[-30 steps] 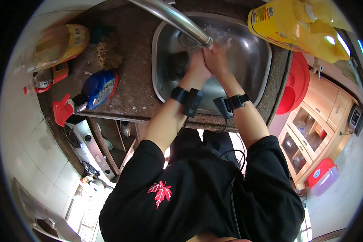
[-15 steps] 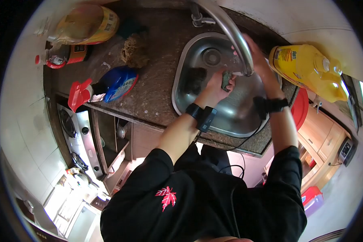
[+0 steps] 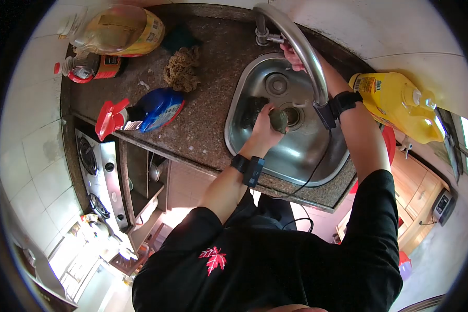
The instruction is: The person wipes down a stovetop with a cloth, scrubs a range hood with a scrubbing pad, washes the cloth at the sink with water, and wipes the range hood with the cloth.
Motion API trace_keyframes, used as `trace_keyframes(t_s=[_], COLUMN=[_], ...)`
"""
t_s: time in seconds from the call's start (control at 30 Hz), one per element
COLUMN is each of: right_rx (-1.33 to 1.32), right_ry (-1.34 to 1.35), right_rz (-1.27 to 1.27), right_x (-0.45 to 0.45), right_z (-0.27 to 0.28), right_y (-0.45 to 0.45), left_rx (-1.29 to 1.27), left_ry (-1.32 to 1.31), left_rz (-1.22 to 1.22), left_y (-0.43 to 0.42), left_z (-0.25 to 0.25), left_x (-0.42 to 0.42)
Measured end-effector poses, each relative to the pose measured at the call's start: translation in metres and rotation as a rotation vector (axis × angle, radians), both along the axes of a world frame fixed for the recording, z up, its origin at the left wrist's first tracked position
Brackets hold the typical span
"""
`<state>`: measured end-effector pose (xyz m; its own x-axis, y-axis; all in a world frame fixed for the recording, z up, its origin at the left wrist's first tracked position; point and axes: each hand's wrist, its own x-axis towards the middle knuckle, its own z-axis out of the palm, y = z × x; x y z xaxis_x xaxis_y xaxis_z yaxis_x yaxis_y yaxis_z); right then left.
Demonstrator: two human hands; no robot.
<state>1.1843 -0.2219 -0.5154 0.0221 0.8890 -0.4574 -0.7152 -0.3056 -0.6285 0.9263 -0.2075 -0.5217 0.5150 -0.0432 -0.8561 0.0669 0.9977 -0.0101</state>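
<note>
In the steel sink [image 3: 307,169], my left hand [image 3: 265,127] is closed on a dark green scrubbing pad [image 3: 278,120]. A dark bristly clump [image 3: 254,110] lies in the basin just left of that hand. My right hand [image 3: 293,56] is up at the back rim, beside the lever at the base of the curved faucet [image 3: 317,75]; its fingers are bent and partly hidden by the spout, so whether they grip the lever is unclear. Two round drain fittings show in the basin.
On the counter [image 3: 208,114] left of the sink are a brown fibre scrubber [image 3: 182,69], a blue spray bottle [image 3: 160,108], a large oil bottle [image 3: 120,30] and a red-capped bottle [image 3: 86,66]. A yellow jug [image 3: 395,101] stands right of the sink. A stove [image 3: 100,166] is at lower left.
My hands, together under the spout a second ago, have come apart. The right one has moved back toward the faucet lever; the left has moved left and lower with the pad. The view has shifted.
</note>
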Motion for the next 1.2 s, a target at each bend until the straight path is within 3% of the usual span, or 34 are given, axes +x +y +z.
trace_keyframes(t_s=[0.07,0.17,0.23,0.27,0.3,0.33,0.4,0.43,0.53,0.73,0.9,1.03,1.2], right_rx=[-0.147,0.109,-0.070,-0.031,0.008,0.001,-0.352,-0.395,-0.530,-0.632,-0.553,-0.556,-0.553], right_ry=[-0.416,-1.112,-1.245,-1.343,-1.438,-1.436,-1.276,-1.377,-1.277,-1.204,-1.140,-1.113,-1.069], right_rz=[-0.041,-0.217,-0.224,-0.331,-0.441,-0.447,-0.716,-0.795,-0.681,-0.667,-0.667,-0.667,-0.707], right_x=[-0.024,-0.092,-0.151,-0.174,-0.190,-0.200,-0.221,-0.230,-0.235,-0.228,-0.230,-0.235,-0.236], right_z=[0.016,0.000,0.023,0.029,0.031,0.028,0.017,0.011,0.001,0.029,0.014,0.018,0.027], right_y=[-0.011,-0.056,-0.083,-0.086,-0.085,-0.086,-0.091,-0.087,-0.094,-0.091,-0.093,-0.094,-0.093], left_rx=[-0.127,-0.018,0.033,0.088,0.146,0.144,-0.032,-0.171,-0.171,0.043,0.136,0.168,0.154], left_ry=[-0.123,-0.132,-0.138,-0.129,-0.242,-0.240,-0.512,-0.340,-0.292,-0.274,-0.257,-0.248,-0.171], left_rz=[0.076,0.127,0.082,0.041,0.009,0.001,-0.099,-0.176,-0.232,-0.240,-0.248,-0.254,-0.275], left_y=[0.001,-0.007,-0.015,-0.020,-0.021,-0.020,-0.023,-0.025,-0.033,-0.042,-0.045,-0.044,-0.045], left_z=[-0.016,-0.016,-0.041,-0.051,-0.020,-0.003,0.020,0.027,0.013,-0.050,-0.079,-0.084,-0.048], left_x=[-0.004,0.009,0.008,0.006,0.014,0.016,0.013,0.017,0.015,-0.002,-0.016,-0.023,-0.015])
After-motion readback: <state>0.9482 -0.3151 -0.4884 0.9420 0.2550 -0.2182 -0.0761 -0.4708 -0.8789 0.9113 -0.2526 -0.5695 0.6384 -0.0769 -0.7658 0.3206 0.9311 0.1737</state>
